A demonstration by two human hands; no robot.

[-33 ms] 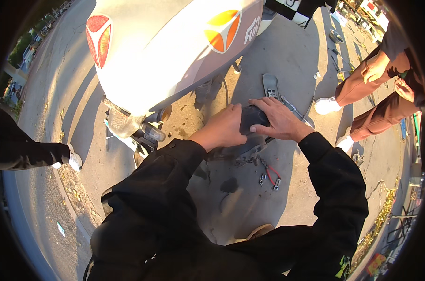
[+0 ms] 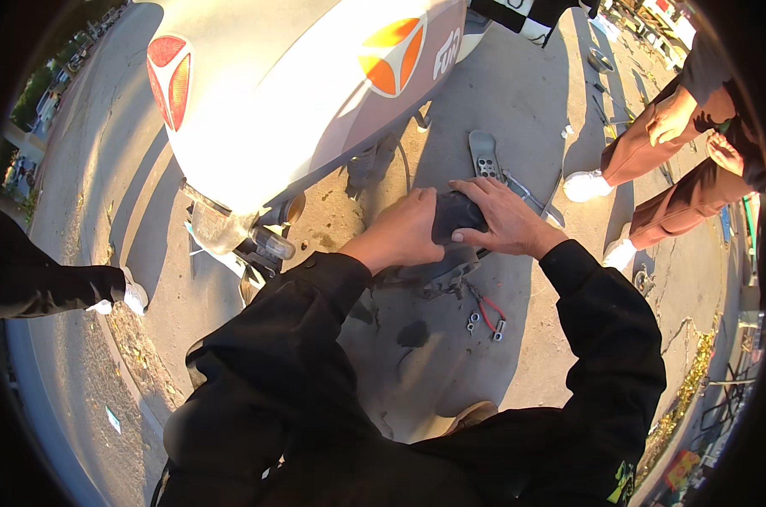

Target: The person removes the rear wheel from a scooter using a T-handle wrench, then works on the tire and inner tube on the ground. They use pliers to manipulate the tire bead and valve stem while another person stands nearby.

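No visible shift since the earlier view, both hands as before. Left to right: white scooter rear (image 2: pixel 298 93) with red tail light (image 2: pixel 170 74); left hand (image 2: pixel 408 230) clasped on dark plastic part (image 2: pixel 457 215); right hand (image 2: pixel 505 221) spread flat over same part, above concrete ground (image 2: pixel 518 110); red-handled pliers (image 2: pixel 487 309) below; bystander's legs (image 2: pixel 670 177) far right

Our hands (image 2: pixel 408 230) (image 2: pixel 505 221) sit boxed in: the white scooter body (image 2: pixel 281 93) looms from ten to twelve o'clock, and a metal footrest (image 2: pixel 482 154) stands just beyond at one. Pliers (image 2: pixel 487 311) lie at six; bare concrete (image 2: pixel 535 93) opens toward one, short of a bystander's legs (image 2: pixel 653 177) at three.
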